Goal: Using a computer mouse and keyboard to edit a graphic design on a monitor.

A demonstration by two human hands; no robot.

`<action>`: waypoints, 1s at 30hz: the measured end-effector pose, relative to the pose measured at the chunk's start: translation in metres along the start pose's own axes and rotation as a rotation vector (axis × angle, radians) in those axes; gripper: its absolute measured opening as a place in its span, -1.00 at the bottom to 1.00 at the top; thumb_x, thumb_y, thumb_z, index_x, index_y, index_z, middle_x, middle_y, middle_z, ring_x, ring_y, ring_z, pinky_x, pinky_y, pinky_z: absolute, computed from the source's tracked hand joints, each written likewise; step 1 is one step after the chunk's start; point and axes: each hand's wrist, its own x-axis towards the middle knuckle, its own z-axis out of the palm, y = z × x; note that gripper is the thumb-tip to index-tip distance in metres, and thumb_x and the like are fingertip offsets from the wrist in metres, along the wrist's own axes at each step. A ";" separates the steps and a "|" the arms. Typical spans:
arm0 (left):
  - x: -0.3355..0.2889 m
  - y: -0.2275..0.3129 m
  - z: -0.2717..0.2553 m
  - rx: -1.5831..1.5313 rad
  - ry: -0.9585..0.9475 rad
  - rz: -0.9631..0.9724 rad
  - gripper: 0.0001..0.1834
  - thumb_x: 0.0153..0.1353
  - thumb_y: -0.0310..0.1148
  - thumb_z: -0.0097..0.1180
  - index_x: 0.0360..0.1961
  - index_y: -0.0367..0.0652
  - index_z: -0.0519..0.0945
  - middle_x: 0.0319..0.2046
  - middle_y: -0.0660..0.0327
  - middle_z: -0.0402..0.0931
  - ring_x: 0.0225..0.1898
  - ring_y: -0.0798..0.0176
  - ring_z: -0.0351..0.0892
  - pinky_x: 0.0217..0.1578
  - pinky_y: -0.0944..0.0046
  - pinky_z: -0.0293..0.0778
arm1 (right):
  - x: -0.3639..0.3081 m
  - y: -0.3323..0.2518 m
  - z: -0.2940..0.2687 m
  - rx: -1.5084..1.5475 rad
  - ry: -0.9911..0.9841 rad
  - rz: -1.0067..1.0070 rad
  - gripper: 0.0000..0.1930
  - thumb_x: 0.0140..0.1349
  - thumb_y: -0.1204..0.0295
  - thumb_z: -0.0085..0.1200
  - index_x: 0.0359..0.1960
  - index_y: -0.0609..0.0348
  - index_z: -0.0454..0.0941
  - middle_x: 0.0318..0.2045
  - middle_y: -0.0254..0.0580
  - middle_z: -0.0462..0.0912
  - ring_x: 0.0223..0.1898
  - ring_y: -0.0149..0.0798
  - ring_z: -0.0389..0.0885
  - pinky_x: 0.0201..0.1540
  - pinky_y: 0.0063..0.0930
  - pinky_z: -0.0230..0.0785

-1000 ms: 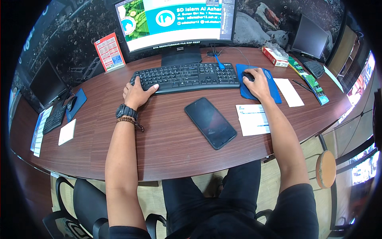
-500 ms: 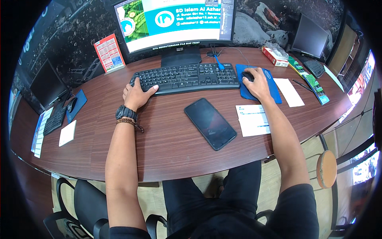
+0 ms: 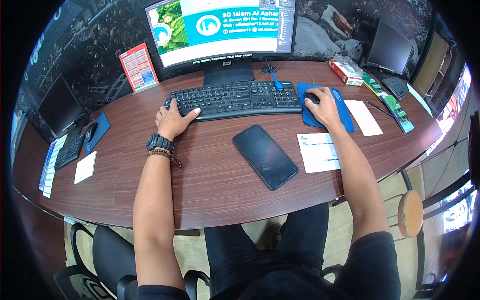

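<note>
My left hand rests at the lower left corner of a black keyboard, fingers apart on the keys and thumb stretched along its front edge. A dark watch and beaded bracelets circle that wrist. My right hand is closed over a black computer mouse, mostly hidden under the fingers, on a blue mouse pad. Behind the keyboard, a curved monitor shows a blue-green and white design with a round logo and green leaves. A black smartphone lies face up between my forearms.
A printed paper sheet lies partly under my right forearm. To the right are a white paper, a pen, a red-and-white box and a second monitor. A red desk calendar and another monitor stand left.
The view has shifted very slightly. Both hands keep their places on the keyboard and the mouse, and the design on the screen looks the same.
</note>
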 end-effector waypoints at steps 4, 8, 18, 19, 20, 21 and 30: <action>0.000 -0.001 0.000 0.011 0.003 -0.004 0.21 0.04 0.50 0.14 0.48 -0.19 0.17 0.34 -0.36 0.19 0.39 -0.38 0.16 0.34 -0.20 0.20 | 0.000 -0.002 0.001 -0.003 -0.004 0.014 -0.58 0.12 0.26 0.19 0.01 0.15 0.67 0.03 0.07 0.56 0.06 0.10 0.59 0.18 -0.15 0.42; 0.000 -0.001 0.000 0.004 0.009 0.005 0.20 0.05 0.50 0.14 0.48 -0.20 0.18 0.33 -0.37 0.19 0.38 -0.39 0.17 0.33 -0.20 0.20 | 0.001 0.003 0.002 -0.012 0.001 0.003 -0.58 0.11 0.25 0.18 0.01 0.14 0.67 0.04 0.06 0.55 0.07 0.10 0.58 0.17 -0.15 0.42; -0.001 -0.002 0.000 -0.009 0.011 0.017 0.20 0.05 0.49 0.14 0.47 -0.22 0.19 0.32 -0.40 0.19 0.38 -0.42 0.16 0.33 -0.21 0.19 | 0.000 0.001 0.003 -0.011 -0.008 0.003 -0.58 0.11 0.26 0.18 0.00 0.14 0.67 0.02 0.06 0.56 0.06 0.09 0.59 0.17 -0.15 0.42; -0.001 -0.002 0.000 -0.009 0.012 0.017 0.20 0.05 0.49 0.14 0.47 -0.22 0.19 0.32 -0.40 0.19 0.38 -0.42 0.16 0.33 -0.21 0.19 | 0.000 0.001 0.002 -0.014 -0.008 0.004 -0.58 0.11 0.26 0.18 0.01 0.14 0.67 0.02 0.05 0.56 0.06 0.09 0.58 0.17 -0.15 0.42; -0.002 -0.002 0.001 -0.013 0.014 0.021 0.20 0.05 0.49 0.14 0.47 -0.22 0.19 0.32 -0.40 0.19 0.38 -0.42 0.16 0.33 -0.21 0.19 | 0.000 0.002 0.002 -0.014 -0.008 0.004 -0.58 0.11 0.26 0.18 0.01 0.14 0.67 0.02 0.05 0.56 0.06 0.09 0.58 0.17 -0.15 0.42; -0.002 -0.002 0.001 -0.017 0.017 0.025 0.20 0.05 0.50 0.14 0.47 -0.22 0.19 0.32 -0.40 0.19 0.38 -0.43 0.16 0.34 -0.21 0.19 | 0.000 0.002 0.002 -0.014 -0.011 0.005 -0.58 0.11 0.26 0.18 0.01 0.14 0.67 0.02 0.05 0.56 0.06 0.09 0.58 0.17 -0.14 0.42; -0.001 -0.001 0.001 -0.007 0.011 0.017 0.20 0.05 0.50 0.14 0.46 -0.23 0.19 0.33 -0.41 0.17 0.38 -0.43 0.16 0.33 -0.23 0.20 | 0.001 0.002 0.002 -0.011 0.002 0.000 -0.58 0.11 0.27 0.18 0.02 0.14 0.66 0.03 0.05 0.56 0.06 0.10 0.59 0.16 -0.14 0.42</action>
